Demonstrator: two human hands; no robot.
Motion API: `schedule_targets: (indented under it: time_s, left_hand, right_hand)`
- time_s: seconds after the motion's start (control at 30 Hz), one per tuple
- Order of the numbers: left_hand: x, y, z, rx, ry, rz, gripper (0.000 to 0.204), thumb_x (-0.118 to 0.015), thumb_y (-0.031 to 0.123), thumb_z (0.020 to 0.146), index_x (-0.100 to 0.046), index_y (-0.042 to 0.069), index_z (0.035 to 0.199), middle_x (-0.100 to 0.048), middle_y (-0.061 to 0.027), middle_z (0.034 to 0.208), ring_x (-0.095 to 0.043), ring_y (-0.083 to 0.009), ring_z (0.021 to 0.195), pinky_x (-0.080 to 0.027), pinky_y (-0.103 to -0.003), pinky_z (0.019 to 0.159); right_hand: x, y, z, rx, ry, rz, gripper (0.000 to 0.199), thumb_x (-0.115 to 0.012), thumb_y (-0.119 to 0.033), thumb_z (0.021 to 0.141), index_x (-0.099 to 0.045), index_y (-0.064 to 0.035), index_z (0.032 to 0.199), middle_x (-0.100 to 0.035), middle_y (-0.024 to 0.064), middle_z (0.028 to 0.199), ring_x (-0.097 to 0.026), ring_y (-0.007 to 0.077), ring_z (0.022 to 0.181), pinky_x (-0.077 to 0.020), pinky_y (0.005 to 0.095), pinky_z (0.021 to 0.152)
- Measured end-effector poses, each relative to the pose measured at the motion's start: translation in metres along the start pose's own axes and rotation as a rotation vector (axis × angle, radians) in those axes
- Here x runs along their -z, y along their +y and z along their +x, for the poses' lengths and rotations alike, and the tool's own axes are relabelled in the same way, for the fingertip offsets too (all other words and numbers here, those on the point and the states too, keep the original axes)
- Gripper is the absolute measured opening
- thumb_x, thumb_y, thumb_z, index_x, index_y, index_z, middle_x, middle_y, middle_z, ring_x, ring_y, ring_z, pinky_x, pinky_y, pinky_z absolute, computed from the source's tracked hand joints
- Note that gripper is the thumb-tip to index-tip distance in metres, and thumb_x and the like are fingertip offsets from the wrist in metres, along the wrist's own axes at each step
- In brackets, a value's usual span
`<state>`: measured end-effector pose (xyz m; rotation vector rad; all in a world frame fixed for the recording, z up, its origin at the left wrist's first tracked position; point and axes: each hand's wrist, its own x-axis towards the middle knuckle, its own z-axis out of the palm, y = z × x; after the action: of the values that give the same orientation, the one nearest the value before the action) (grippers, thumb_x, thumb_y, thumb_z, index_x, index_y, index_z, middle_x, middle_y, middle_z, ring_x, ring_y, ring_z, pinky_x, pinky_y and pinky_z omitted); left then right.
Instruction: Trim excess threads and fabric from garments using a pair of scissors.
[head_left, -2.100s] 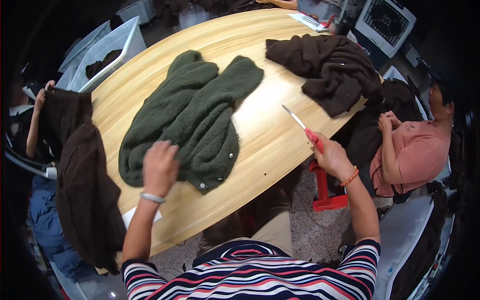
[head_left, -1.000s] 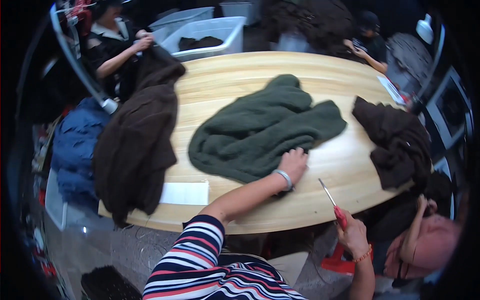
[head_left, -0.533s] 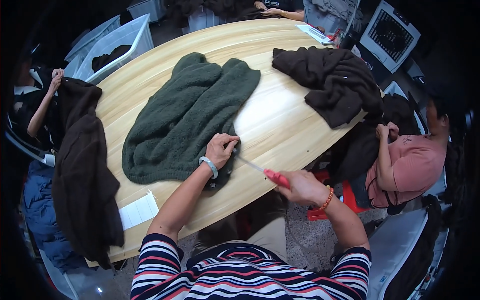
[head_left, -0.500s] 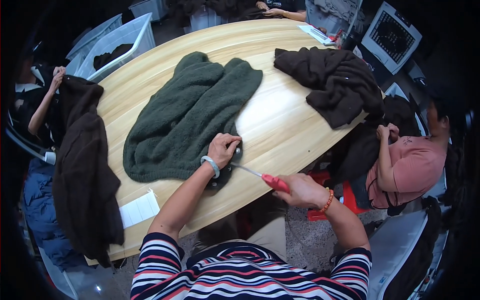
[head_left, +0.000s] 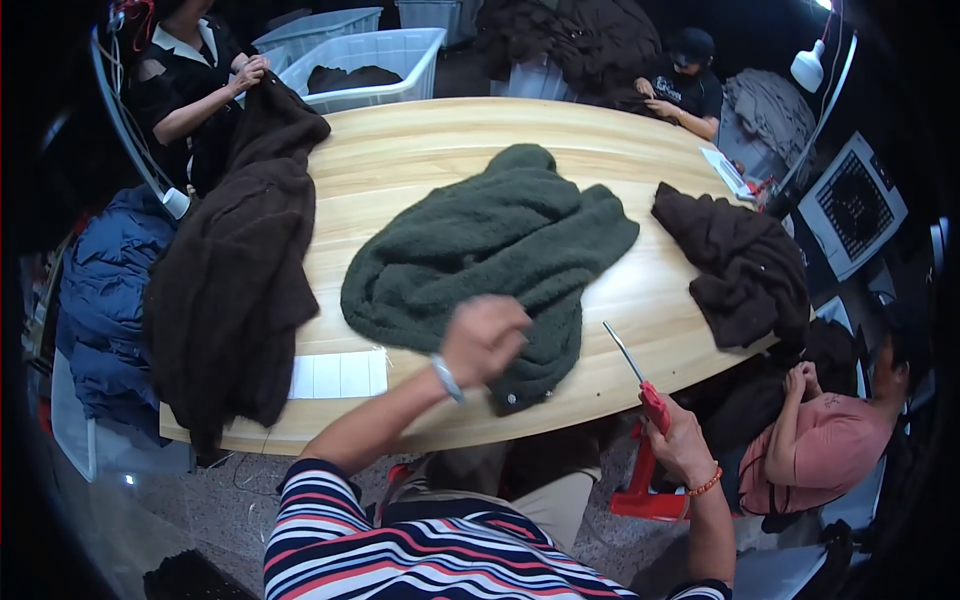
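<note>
Green fleece garment [head_left: 490,255] lies bunched mid-desk [head_left: 400,150] under the left hand [head_left: 483,338], whose grip closes on its lower edge, while the right hand [head_left: 680,445], fist around red-handled scissors [head_left: 632,372], should keep the blades off the fabric.

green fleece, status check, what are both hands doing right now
Left hand fisted on green fleece, near its hem. Right hand grips red-handled scissors, blades up, clear of cloth. Brown garment lies apart, right.
</note>
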<state>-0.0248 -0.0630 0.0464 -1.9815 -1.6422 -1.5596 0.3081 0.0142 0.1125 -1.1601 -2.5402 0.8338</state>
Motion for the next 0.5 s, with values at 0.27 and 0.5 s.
schedule_targets:
  time_s: [0.27, 0.5]
  left_hand:
    - [0.093, -0.144, -0.029, 0.481, -0.062, 0.658, 0.015, -0.068, 0.014, 0.072, -0.064, 0.007, 0.085, -0.062, -0.0132, 0.085, -0.058, -0.0332, 0.088, -0.045, -0.042, 0.079]
    - [0.023, 0.02, -0.039, 0.007, -0.549, -0.062, 0.01, -0.069, 0.016, 0.074, -0.065, 0.01, 0.081, -0.058, -0.0075, 0.078, -0.058, -0.028, 0.077, -0.048, -0.038, 0.066]
  right_hand:
    - [-0.014, -0.052, 0.033, 0.043, -0.05, -0.099, 0.035, -0.059, -0.011, 0.082, -0.056, -0.0119, 0.117, -0.064, 0.0213, 0.087, -0.061, 0.0429, 0.084, -0.0497, 0.0463, 0.072]
    - [-0.012, -0.044, 0.058, 0.02, -0.04, -0.138, 0.037, -0.061, -0.013, 0.083, -0.053, -0.0139, 0.119, -0.063, 0.0209, 0.083, -0.061, 0.0428, 0.082, -0.0483, 0.0484, 0.072]
